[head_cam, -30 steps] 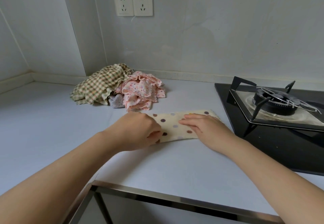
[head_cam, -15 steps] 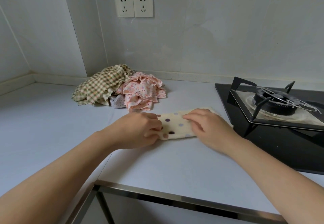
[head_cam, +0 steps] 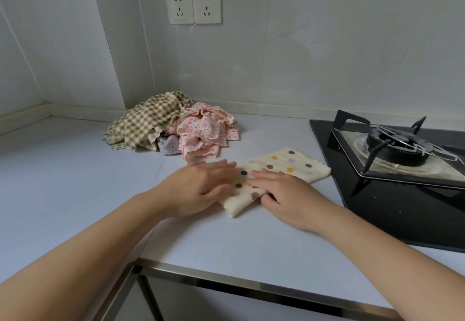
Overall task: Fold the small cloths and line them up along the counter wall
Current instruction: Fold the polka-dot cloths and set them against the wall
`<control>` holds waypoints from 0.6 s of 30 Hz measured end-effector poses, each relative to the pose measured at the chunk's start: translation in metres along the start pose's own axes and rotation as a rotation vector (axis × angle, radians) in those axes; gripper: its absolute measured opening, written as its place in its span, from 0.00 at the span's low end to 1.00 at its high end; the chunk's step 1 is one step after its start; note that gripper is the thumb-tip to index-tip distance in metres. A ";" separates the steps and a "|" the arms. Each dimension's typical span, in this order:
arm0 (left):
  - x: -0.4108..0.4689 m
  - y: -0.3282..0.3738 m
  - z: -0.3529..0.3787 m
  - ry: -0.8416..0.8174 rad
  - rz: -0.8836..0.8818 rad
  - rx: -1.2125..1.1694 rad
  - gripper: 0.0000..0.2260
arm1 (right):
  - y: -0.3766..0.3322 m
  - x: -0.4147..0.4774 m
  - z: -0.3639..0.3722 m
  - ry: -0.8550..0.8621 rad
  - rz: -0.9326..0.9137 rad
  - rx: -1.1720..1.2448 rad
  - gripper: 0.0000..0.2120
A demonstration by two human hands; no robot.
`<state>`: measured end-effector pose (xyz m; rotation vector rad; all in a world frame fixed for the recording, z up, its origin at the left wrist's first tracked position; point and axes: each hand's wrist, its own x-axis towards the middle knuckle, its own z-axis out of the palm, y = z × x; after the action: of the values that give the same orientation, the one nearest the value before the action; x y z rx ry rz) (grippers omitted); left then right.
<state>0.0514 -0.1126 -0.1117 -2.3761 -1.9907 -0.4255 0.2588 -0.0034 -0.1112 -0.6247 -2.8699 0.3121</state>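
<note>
Pale walls are meeting in a corner behind the light grey surface [head_cam: 75,182], and a double socket [head_cam: 193,5] is sitting high on the back wall. Close to that wall a loose heap of unfolded cloths is lying: a checked cloth [head_cam: 143,122] on the left, a pink flowered cloth [head_cam: 205,130] touching it on the right, and a small lilac cloth [head_cam: 168,144] peeking out between them at the front.

Nearer the person, a dotted cream cloth [head_cam: 284,166] is lying folded into a long strip, running at a slant with its far end just beside the black hob [head_cam: 392,210]. Both hands are resting on its near end. The left hand [head_cam: 198,187] is lying flat with fingers straight and a little blurred, covering the strip's left edge and holding nothing. The right hand [head_cam: 284,195] is pressing down with straight fingers laid across the cloth, its thumb sitting at the near edge; whether the thumb is tucked under the fold I cannot tell.

On the hob a gas burner [head_cam: 395,144] is standing under its black pan support, well apart from the heap.
</note>
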 end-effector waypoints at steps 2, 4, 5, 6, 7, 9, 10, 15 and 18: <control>-0.001 -0.001 0.004 -0.103 -0.012 0.008 0.30 | 0.004 0.001 0.000 0.005 0.000 0.067 0.21; -0.002 -0.003 0.003 -0.070 -0.057 -0.092 0.30 | 0.008 0.001 0.001 0.037 0.026 0.245 0.20; -0.002 -0.005 0.002 -0.023 -0.091 -0.140 0.28 | 0.009 0.001 0.001 0.063 0.048 0.372 0.21; -0.002 -0.006 0.002 0.026 -0.130 -0.170 0.26 | 0.011 0.000 0.000 0.090 0.073 0.489 0.22; -0.002 -0.008 0.003 0.068 -0.173 -0.178 0.27 | 0.011 0.000 -0.001 0.112 0.083 0.573 0.23; -0.001 -0.009 0.006 0.125 -0.234 -0.156 0.30 | 0.011 0.000 -0.003 0.132 0.075 0.712 0.23; 0.000 -0.009 0.008 0.149 -0.239 -0.153 0.30 | 0.010 0.001 -0.004 0.129 0.070 0.793 0.22; 0.004 -0.002 0.012 0.302 -0.066 -0.228 0.26 | 0.009 0.005 -0.004 0.132 0.044 1.174 0.20; 0.006 0.007 0.010 0.365 -0.043 -0.415 0.14 | 0.011 0.007 -0.005 0.161 0.113 1.432 0.14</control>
<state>0.0613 -0.1066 -0.1190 -2.2338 -1.9282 -1.2816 0.2577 0.0099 -0.1079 -0.4150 -1.7173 1.8886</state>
